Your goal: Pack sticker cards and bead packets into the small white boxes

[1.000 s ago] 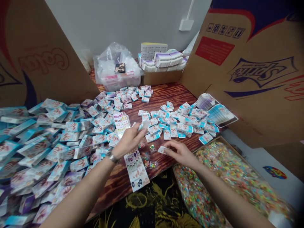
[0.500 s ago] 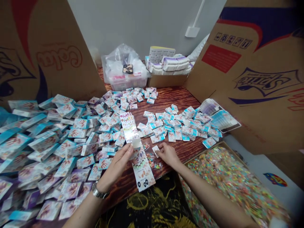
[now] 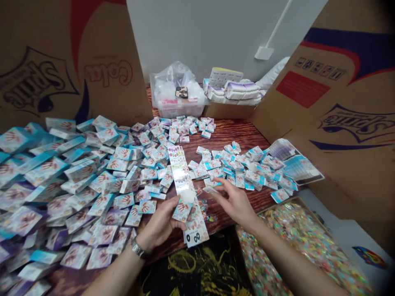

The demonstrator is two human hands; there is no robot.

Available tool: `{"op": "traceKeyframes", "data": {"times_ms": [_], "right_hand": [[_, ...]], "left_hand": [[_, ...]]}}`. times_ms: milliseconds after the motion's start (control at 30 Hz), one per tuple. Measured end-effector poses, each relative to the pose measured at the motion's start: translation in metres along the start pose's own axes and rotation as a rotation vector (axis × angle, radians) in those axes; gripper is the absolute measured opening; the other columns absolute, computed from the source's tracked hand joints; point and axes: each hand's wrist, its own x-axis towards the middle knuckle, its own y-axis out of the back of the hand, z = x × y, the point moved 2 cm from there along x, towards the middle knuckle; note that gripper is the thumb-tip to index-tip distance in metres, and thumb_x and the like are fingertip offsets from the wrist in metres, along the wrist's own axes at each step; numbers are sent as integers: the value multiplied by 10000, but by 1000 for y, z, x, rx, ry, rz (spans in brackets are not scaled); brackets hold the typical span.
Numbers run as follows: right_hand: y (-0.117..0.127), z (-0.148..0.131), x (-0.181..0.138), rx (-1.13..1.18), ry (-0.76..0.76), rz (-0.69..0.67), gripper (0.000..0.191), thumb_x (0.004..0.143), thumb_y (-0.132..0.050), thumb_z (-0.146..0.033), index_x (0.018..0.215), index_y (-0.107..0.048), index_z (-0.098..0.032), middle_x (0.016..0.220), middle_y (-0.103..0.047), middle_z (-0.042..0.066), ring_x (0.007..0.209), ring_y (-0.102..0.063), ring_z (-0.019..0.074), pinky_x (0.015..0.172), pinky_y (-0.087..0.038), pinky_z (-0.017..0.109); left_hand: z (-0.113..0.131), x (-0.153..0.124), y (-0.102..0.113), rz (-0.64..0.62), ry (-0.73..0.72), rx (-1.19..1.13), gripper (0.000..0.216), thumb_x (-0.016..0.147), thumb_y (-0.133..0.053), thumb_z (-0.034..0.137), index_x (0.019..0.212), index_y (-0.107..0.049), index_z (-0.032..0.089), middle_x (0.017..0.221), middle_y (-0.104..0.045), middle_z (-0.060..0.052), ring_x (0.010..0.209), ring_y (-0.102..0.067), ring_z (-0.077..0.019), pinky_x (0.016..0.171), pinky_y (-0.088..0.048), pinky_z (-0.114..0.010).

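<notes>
Head view: the left hand [image 3: 163, 225] has its grip closed on a box [image 3: 182, 210] over the strip [image 3: 181, 172]; the right hand [image 3: 236, 201] pinches a slip [image 3: 210, 189] between thumb and fingers, near the box. The box should be supported lightly and the slip kept flat.

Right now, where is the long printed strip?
In the head view, the printed strip lies near centre, between the larger box heap at left and the smaller heap at right, partly behind the left hand.
</notes>
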Motion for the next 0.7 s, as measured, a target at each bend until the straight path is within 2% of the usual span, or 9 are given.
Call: {"op": "traceKeyframes", "data": {"times_ms": [100,167,267,367,500,633,700], "right_hand": [[8,-26,9,-50,276,37,190,898,-531,-239,1085,-568,-237,977,-649,34,896,-592,176,777,-456,302],[8,-37,13,-115,476,61,187,900,-513,-178,1066,-587,-224,951,-636,46,884,-571,175,771,-456,307],[3,-41,16,-324,742,71,230,894,-494,-122,1068,-600,-228,903,-634,49,823,-550,169,716,-455,298],[1,-39,16,-559,947,20,223,883,-515,-138,1052,-610,-248,907,-653,31,835,-545,177,698,-447,299],[6,-39,15,-683,1128,-5,191,873,-552,-194,1046,-621,-236,957,-662,17,827,-547,169,668,-435,296],[13,-47,16,-707,1235,-25,181,881,-542,-196,1038,-631,-211,937,-663,19,818,-547,157,656,-433,291],[15,-50,17,-684,1263,-34,182,878,-547,-190,1039,-631,-203,928,-661,19,810,-548,155,645,-432,292]], "left_hand": [[-4,1,-5,-43,18,-62,365,808,-609,410,987,-631,93,753,-657,-101,574,-596,-144,402,-485,-193],[-5,1,-9,-68,35,-95,396,817,-590,440,982,-629,82,702,-664,-109,505,-582,-128,340,-423,-159],[-6,0,-11,-80,55,-118,416,839,-555,454,980,-624,69,649,-668,-117,420,-548,-102,285,-335,-131],[-9,1,-7,-82,99,-140,403,854,-539,447,974,-622,72,628,-666,-104,392,-548,-97,278,-313,-132],[-12,3,0,-58,95,-226,333,856,-550,409,959,-622,101,703,-684,-88,477,-624,-127,355,-416,-154],[-12,5,-1,-106,132,-190,400,876,-502,443,949,-626,71,630,-667,-99,401,-574,-113,286,-321,-148],[-10,6,-2,-118,118,-189,403,883,-488,441,973,-621,72,636,-669,-98,404,-572,-113,286,-317,-150]]}}
